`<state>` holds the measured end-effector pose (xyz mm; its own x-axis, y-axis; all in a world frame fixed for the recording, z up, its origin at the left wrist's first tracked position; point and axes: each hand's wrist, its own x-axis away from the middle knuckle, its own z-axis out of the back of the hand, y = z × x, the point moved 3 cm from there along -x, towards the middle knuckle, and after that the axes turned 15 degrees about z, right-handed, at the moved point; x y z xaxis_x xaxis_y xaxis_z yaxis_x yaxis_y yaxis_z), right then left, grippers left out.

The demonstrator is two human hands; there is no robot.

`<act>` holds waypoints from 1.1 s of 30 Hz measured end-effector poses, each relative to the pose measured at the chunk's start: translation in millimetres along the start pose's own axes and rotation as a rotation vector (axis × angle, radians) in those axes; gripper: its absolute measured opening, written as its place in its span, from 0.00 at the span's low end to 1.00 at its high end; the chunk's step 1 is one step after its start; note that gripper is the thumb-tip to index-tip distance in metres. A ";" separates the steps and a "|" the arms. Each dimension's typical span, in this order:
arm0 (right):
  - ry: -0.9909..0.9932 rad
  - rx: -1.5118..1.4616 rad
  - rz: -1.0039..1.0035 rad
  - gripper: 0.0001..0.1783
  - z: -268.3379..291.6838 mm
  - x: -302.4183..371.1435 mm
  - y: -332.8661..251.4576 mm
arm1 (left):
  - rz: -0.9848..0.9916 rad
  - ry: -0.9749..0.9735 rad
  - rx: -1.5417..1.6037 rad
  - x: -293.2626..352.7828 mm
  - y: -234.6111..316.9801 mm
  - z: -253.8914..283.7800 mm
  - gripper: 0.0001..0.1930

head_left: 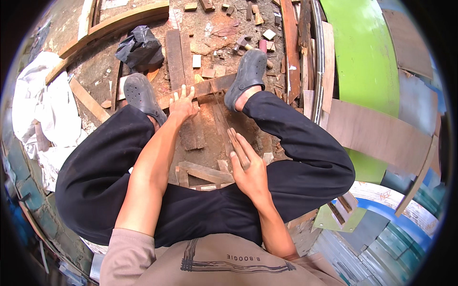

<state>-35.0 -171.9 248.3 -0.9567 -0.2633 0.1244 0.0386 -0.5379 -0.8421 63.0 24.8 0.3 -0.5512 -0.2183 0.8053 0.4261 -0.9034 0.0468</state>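
Note:
A wooden board (pixel 217 85) lies crosswise between my feet, resting over other planks (pixel 175 57). My left hand (pixel 182 104) presses down on it with fingers spread. My right hand (pixel 248 167) is closed around the handle of a handsaw (pixel 228 125). The saw's thin blade shows edge-on and runs up to the board, just right of my left hand. The right shoe (pixel 248 71) is on the board's right end; the left shoe (pixel 141 93) is by its left end. My palm and fingers hide most of the saw handle.
A claw hammer (pixel 243 43) lies beyond the right shoe among several wood offcuts (pixel 269 34). A black plastic bag (pixel 140 47) sits beyond the left shoe. White cloth (pixel 47 105) is heaped at left. Long boards (pixel 292 52) and a green panel (pixel 365 52) stretch along the right.

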 end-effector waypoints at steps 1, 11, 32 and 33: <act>0.025 0.005 0.021 0.28 -9.5 -14.4 10.9 | -0.004 -0.001 0.005 0.2 -0.1 -0.6 0.50; 0.037 0.010 -0.052 0.26 -14.1 -25.8 14.6 | -0.013 0.013 -0.004 1.9 4.0 -5.2 0.51; 0.037 -0.102 -0.113 0.27 -38.5 -61.2 55.3 | -0.064 0.033 0.009 -4.1 7.8 -12.0 0.52; 0.048 -0.057 -0.036 0.27 -34.7 -43.7 39.4 | -0.044 0.018 -0.002 0.8 0.2 -19.1 0.52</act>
<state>-1.6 -153.8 191.4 -0.9700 -0.2050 0.1306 -0.0110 -0.4999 -0.8660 48.9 17.4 -10.3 -0.5821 -0.1851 0.7917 0.4002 -0.9129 0.0808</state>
